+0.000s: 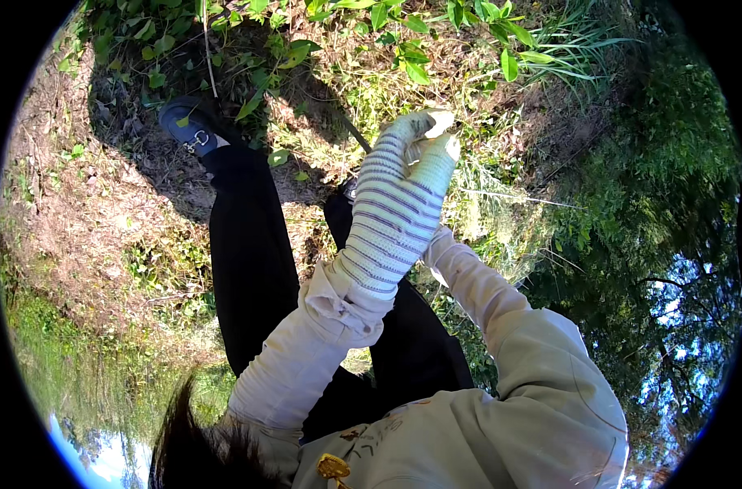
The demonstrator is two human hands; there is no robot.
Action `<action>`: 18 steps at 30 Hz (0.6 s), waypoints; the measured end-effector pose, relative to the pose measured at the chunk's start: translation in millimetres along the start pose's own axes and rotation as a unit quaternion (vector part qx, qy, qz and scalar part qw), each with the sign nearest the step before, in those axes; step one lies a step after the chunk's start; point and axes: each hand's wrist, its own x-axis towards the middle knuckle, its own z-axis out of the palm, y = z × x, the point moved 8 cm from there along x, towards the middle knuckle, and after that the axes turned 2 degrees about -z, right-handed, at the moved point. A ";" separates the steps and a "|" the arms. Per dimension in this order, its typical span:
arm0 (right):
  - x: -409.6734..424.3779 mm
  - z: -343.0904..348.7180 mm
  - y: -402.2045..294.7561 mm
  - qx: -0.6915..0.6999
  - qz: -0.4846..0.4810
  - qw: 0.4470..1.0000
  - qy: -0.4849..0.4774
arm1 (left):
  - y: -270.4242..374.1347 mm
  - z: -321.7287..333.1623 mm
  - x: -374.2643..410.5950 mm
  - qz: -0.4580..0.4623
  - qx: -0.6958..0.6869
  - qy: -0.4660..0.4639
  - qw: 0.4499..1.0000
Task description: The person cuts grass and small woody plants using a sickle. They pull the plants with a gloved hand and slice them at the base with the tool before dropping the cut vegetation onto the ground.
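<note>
My left hand (401, 202) is raised in front of me in a pale knitted glove with dark stripes. Its fingers and thumb curve toward each other, with whitish tips close together and a small gap below them. Whether anything sits between those tips cannot be made out. A thin dark rod or stem (357, 133) passes behind the glove's upper left side. My right hand is out of sight behind the left glove; only its pale sleeve (478, 278) reaches toward that spot. Below the hands lies sunlit ground (340, 159) with grass and dry litter.
Green leafy shoots (407, 49) hang at the top, beside long grass blades (575, 55). Vines (157, 43) cover the shaded upper left. My black trousers (245, 257) and dark buckled shoe (190, 131) are on the slope. Dense foliage (664, 171) fills the right.
</note>
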 end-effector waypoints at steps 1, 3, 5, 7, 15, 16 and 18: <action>5.2 -3.0 -6.2 -0.002 -0.013 1.000 0.004 | -8.5 0.8 2.5 -0.007 0.006 0.000 1.000; 31.5 -15.4 -25.4 -0.008 -0.044 0.999 0.017 | -21.1 2.4 5.7 -0.019 0.024 0.002 1.000; 57.5 -29.4 -43.8 -0.025 -0.063 0.997 0.031 | -11.9 7.9 3.4 -0.004 0.025 -0.019 0.999; 80.4 -32.2 -44.1 -0.048 -0.054 0.997 0.029 | -13.2 4.4 6.2 -0.031 -0.024 -0.019 0.999; 38.4 -45.9 92.9 -0.113 0.101 0.988 -0.013 | -15.2 -2.2 12.4 0.019 -0.021 -0.009 1.000; 28.5 -50.7 90.7 -0.116 0.100 0.988 -0.017 | -3.2 -2.5 6.6 0.042 -0.007 -0.011 0.999; 16.9 -56.0 81.6 -0.117 0.088 0.989 -0.021 | -0.3 -3.6 2.5 0.017 -0.017 -0.008 1.000</action>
